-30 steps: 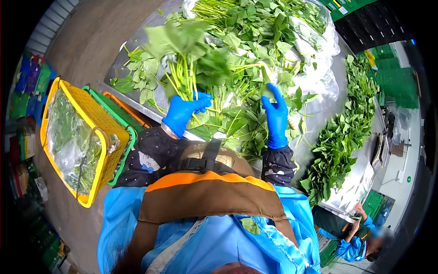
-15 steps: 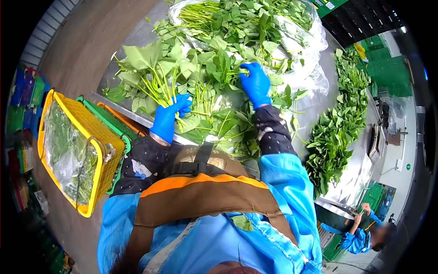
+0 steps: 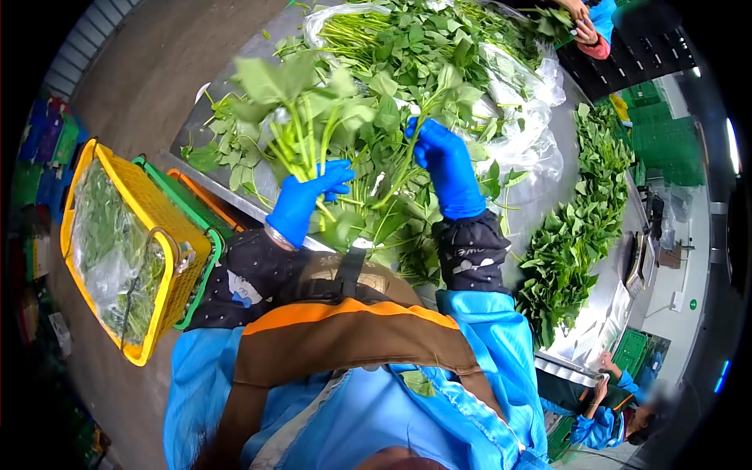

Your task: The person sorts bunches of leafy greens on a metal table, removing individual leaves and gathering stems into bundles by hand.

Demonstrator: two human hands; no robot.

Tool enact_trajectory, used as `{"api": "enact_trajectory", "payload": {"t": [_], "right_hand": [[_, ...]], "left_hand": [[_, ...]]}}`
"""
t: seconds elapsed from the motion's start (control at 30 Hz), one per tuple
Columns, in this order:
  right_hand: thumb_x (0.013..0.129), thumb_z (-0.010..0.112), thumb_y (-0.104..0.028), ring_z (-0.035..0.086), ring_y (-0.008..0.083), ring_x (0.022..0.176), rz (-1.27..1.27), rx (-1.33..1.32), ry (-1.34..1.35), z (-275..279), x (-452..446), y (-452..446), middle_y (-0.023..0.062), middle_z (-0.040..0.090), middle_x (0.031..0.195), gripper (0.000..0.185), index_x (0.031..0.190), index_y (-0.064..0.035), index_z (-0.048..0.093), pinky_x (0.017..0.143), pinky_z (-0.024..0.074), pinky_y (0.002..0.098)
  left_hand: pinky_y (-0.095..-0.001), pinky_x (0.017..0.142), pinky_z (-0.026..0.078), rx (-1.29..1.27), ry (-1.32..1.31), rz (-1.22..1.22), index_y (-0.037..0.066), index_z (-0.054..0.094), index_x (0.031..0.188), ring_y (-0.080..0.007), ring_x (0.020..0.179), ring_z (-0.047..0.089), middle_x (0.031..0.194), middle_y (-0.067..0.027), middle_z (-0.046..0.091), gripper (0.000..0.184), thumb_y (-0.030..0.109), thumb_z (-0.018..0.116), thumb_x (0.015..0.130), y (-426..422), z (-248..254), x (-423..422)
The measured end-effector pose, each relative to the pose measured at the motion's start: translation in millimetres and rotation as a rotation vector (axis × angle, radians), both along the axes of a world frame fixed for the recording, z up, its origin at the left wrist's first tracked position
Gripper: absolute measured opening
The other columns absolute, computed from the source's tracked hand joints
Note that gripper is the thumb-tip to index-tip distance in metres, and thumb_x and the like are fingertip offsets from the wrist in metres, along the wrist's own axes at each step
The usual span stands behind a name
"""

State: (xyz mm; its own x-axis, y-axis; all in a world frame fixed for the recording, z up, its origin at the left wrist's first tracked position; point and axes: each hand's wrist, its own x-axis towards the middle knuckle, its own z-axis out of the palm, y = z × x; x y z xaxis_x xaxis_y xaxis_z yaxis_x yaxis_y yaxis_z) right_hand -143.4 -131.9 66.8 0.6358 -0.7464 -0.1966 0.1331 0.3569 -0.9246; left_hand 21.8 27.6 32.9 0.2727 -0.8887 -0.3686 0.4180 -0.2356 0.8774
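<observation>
My left hand (image 3: 304, 202), in a blue glove, is closed round the lower stems of a bunch of leafy greens (image 3: 304, 129), its leaves pointing up and away from me. To its right, my gloved right hand (image 3: 450, 166) pinches one long leafy stem (image 3: 402, 174) between thumb and fingers. Loose leafy stems (image 3: 360, 176) lie on the metal table under and between both hands. Beyond them a large heap of the same greens (image 3: 427, 43) spreads over clear plastic bags (image 3: 533, 149). The fingertips of my left hand are partly hidden.
A long row of greens (image 3: 576, 227) lies on the table's right side. At my left stand a yellow crate (image 3: 188, 266) with bagged greens and a green crate (image 3: 205, 286). A co-worker's hands (image 3: 583, 30) hold greens at the top right; another person (image 3: 603, 419) stands lower right.
My left hand has moved slightly right and down with its bunch. My right hand has moved down and now lifts a long stem upright. A co-worker's hands have appeared at the top right.
</observation>
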Motion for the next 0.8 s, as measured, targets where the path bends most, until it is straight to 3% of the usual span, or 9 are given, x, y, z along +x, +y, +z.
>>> {"api": "enact_trajectory", "payload": {"t": [0.17,0.2,0.33,0.43,0.57,0.73,0.8], "right_hand": [[0.079,0.055,-0.013,0.041,0.0070,0.051,0.034,0.187,-0.101,-11.4,16.8,37.0,0.0043,0.058,0.072,0.023,0.095,0.0025,0.059,0.048,0.0305,0.0190],[0.078,0.057,-0.015,0.040,0.0058,0.051,0.069,0.116,-0.055,-14.3,19.5,38.2,0.0012,0.054,0.065,0.022,0.092,0.0011,0.061,0.049,0.0305,0.0188],[0.076,0.058,-0.019,0.042,0.0057,0.053,0.079,-0.034,0.059,-26.5,24.0,44.6,-0.0018,0.051,0.063,0.023,0.092,-0.0031,0.062,0.051,0.0319,0.0190],[0.076,0.059,-0.021,0.044,0.0067,0.056,0.013,0.150,-0.068,-25.0,21.4,55.8,-0.0016,0.053,0.065,0.024,0.094,-0.0040,0.062,0.053,0.0338,0.0186],[0.076,0.061,-0.019,0.050,0.0063,0.061,0.091,-0.130,0.127,-12.4,17.1,63.3,-0.0003,0.058,0.071,0.023,0.092,-0.0019,0.063,0.055,0.0373,0.0186],[0.074,0.064,-0.010,0.053,0.0075,0.066,-0.003,-0.158,0.107,-20.3,18.1,70.1,0.0024,0.060,0.074,0.012,0.084,-0.0020,0.064,0.059,0.0411,0.0208],[0.073,0.064,-0.008,0.055,0.0089,0.069,0.192,-0.313,0.080,-24.0,9.7,75.0,0.0034,0.061,0.076,0.010,0.081,-0.0028,0.064,0.061,0.0424,0.0216]], "left_hand": [[-0.0224,0.067,0.044,-0.035,-0.038,-0.207,0.002,0.058,0.105,-0.0112,0.075,0.057,0.093,-0.0045,0.063,0.032,0.024,0.054,0.084,-7.0,17.1,-14.9],[-0.0213,0.062,0.041,-0.078,-0.025,-0.214,0.002,0.061,0.100,-0.0084,0.067,0.054,0.086,-0.0026,0.063,0.028,0.024,0.056,0.082,-8.0,11.4,-16.8],[-0.0204,0.056,0.039,0.009,-0.077,-0.187,0.004,0.063,0.093,-0.0068,0.062,0.051,0.077,-0.0019,0.062,0.023,0.021,0.063,0.078,-2.4,1.9,-17.6],[-0.0198,0.056,0.038,0.069,-0.199,-0.104,0.003,0.063,0.090,-0.0079,0.062,0.052,0.073,-0.0020,0.061,0.023,0.021,0.066,0.075,3.3,4.6,-17.0],[-0.0197,0.057,0.040,0.078,-0.045,-0.015,0.002,0.061,0.087,-0.0084,0.064,0.055,0.072,-0.0028,0.061,0.022,0.018,0.068,0.073,7.7,8.9,-20.0],[-0.0204,0.058,0.040,0.009,0.030,-0.063,0.002,0.061,0.088,-0.0089,0.063,0.053,0.074,-0.0021,0.060,0.020,0.019,0.062,0.078,10.4,1.6,-15.6],[-0.0201,0.058,0.039,-0.010,0.120,-0.015,0.002,0.061,0.090,-0.0086,0.064,0.052,0.075,-0.0019,0.059,0.020,0.020,0.060,0.079,11.6,-9.8,-10.1]]}}
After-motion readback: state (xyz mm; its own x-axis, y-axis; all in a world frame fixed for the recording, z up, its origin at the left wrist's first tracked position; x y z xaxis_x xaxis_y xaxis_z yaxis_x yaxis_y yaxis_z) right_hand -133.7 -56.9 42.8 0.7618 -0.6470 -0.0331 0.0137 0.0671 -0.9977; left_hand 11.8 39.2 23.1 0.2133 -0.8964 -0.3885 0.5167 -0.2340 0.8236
